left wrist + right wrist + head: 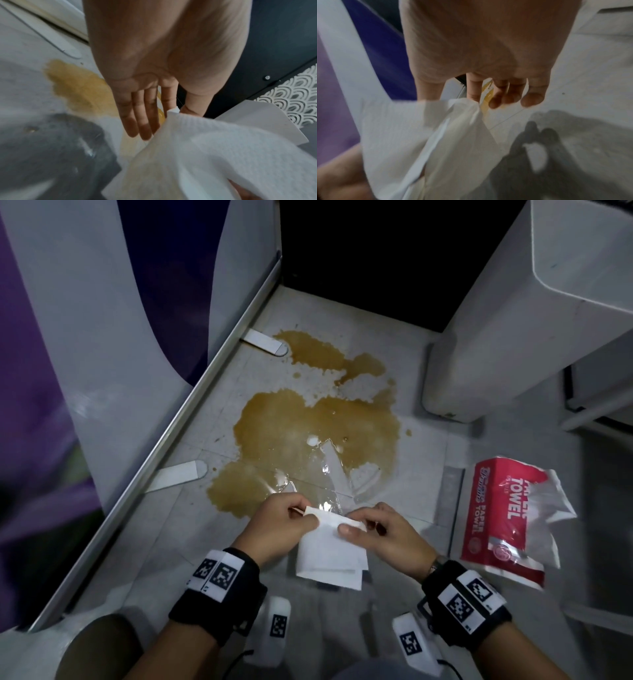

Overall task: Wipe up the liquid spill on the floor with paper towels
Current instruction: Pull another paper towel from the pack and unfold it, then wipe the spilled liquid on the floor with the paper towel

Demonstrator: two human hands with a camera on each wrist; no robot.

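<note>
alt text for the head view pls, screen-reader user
Both hands, left hand and right hand, pinch a folded white paper towel above a tiled floor, near a brown liquid spill. A red paper towel pack lies at right.

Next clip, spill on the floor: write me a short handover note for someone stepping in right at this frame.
Left hand and right hand: each pinches the top edge of a white paper towel, held above the floor.
Spill: brown puddle just ahead of the hands, apparently untouched.
Towel pack: open, on the floor to the right.
Done: towel taken in hand.
Left: lay it on the spill, wipe, repeat with fresh towels.
</note>
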